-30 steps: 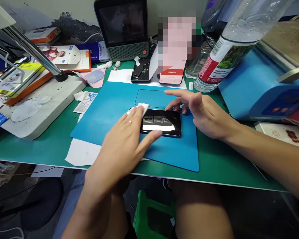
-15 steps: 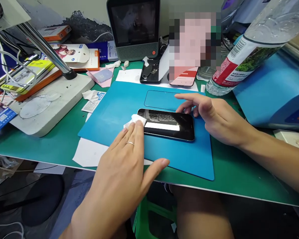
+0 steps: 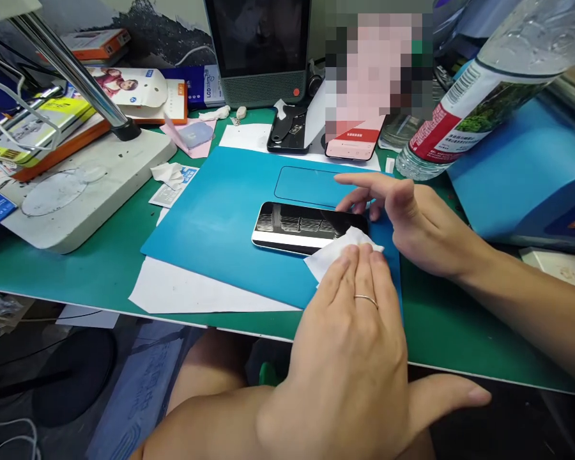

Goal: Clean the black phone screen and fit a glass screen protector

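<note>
A smartphone (image 3: 287, 225) lies screen up on a blue mat (image 3: 196, 211), its dark glass reflecting stripes of light. Under the fingertips of my left hand (image 3: 349, 345) a folded white wipe (image 3: 338, 252) is pressed on the phone's right end and near edge. The four fingers of that hand are straight and together, with the thumb stuck out to the right. My right hand (image 3: 412, 214) is at the phone's far right corner, index finger stretched out and the others bent; whether they touch the phone, I cannot tell. The phone's right end is partly hidden.
A black phone part (image 3: 290, 131) and a phone with a red and pink screen (image 3: 354, 140) lie behind the mat. To the right a water bottle (image 3: 453, 115) leans near a blue case (image 3: 522, 172). On the left are a lamp base (image 3: 91, 191) and boxes (image 3: 138, 89). A screen device (image 3: 263, 89) stands behind.
My left hand has slid the wipe from the phone's left end to its right end. My right hand has stayed at the far right corner. The view has shifted slightly.
</note>
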A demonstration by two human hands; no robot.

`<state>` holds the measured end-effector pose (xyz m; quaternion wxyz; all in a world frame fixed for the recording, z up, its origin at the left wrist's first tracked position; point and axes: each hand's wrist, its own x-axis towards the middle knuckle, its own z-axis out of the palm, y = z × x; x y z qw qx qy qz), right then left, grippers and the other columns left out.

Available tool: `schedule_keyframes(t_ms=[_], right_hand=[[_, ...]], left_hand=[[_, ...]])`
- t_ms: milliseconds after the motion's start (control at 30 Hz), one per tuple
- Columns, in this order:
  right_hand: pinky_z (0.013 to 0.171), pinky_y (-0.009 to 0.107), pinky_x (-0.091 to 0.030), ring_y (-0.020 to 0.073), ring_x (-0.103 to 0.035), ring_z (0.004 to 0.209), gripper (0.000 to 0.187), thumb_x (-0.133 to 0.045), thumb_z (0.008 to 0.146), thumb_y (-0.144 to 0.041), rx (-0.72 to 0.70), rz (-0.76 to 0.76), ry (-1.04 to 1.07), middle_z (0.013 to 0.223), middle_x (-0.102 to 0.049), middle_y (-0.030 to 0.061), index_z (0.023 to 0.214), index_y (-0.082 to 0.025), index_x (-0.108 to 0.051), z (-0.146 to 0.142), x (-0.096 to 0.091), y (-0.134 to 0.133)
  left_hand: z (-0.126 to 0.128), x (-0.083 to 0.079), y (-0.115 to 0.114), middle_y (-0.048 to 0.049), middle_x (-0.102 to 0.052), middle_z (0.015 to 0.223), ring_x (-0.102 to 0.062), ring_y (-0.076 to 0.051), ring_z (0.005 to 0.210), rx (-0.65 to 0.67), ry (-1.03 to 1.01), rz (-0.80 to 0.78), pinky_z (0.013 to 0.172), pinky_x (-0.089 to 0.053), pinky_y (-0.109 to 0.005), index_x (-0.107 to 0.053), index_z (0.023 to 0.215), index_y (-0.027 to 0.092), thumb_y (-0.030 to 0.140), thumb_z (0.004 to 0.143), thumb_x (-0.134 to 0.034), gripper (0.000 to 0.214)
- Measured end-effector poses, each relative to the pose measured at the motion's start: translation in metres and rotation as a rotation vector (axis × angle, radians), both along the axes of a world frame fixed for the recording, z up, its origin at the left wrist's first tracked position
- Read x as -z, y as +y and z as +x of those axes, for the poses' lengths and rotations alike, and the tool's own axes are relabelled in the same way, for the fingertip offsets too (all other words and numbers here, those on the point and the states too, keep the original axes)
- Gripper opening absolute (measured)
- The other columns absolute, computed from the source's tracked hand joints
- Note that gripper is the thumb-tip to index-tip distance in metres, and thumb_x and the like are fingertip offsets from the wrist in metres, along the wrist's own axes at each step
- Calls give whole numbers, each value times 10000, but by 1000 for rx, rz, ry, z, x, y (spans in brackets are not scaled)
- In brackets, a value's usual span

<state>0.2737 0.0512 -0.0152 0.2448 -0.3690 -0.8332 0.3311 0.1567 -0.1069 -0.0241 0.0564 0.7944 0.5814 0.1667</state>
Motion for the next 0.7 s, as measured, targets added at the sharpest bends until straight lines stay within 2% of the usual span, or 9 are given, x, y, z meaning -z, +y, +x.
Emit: schedule_keyframes(t_ms=[133, 300, 433, 567, 700], right_hand=[[891, 496, -495, 341, -655, 997, 882, -184, 903, -834, -8, -7, 9, 1108, -747, 108, 1370, -259, -662, 2, 1, 0], [904, 477, -495, 312, -656, 985, 860, -182, 912, -819, -31, -35, 54, 1095, -745, 90, 1388, -274, -647, 4, 3, 0], [908, 473, -502, 309, -655, 1010, 892, -186, 894, -838, -24, -67, 112, 1127, -734, 95, 1390, -256, -643, 5, 5, 3], [928, 475, -502, 326, -637, 1111, 898, -175, 913, -823, 11, -19, 145, 1201, -707, 111, 1406, -224, -628, 7, 5, 4], [927, 488, -505, 331, -641, 1095, 880, -194, 921, -819, 0, -14, 125, 1224, -702, 115, 1408, -228, -627, 8, 3, 3]], left_hand=[[7, 2, 9, -287, -396, 1582, -252, -339, 1543, 56, -24, -16, 1296, -237, -395, -344, 1525, -104, 815, 932, -315, 1094], [3, -6, 24, -270, -420, 1575, -312, -307, 1532, 81, -23, -61, 1294, -207, -401, -418, 1498, -68, 717, 1002, -309, 935], [-1, -10, 36, -265, -424, 1577, -310, -304, 1535, 76, -48, -60, 1293, -208, -396, -392, 1505, -80, 702, 1012, -312, 928], [-10, -9, 44, -244, -390, 1605, -320, -300, 1534, 20, -66, -63, 1275, -251, -410, -334, 1542, -48, 666, 1035, -316, 875], [-33, -11, 45, -238, -419, 1592, -344, -324, 1522, -72, -25, -78, 1254, -287, -451, -335, 1549, -30, 646, 1045, -326, 844]])
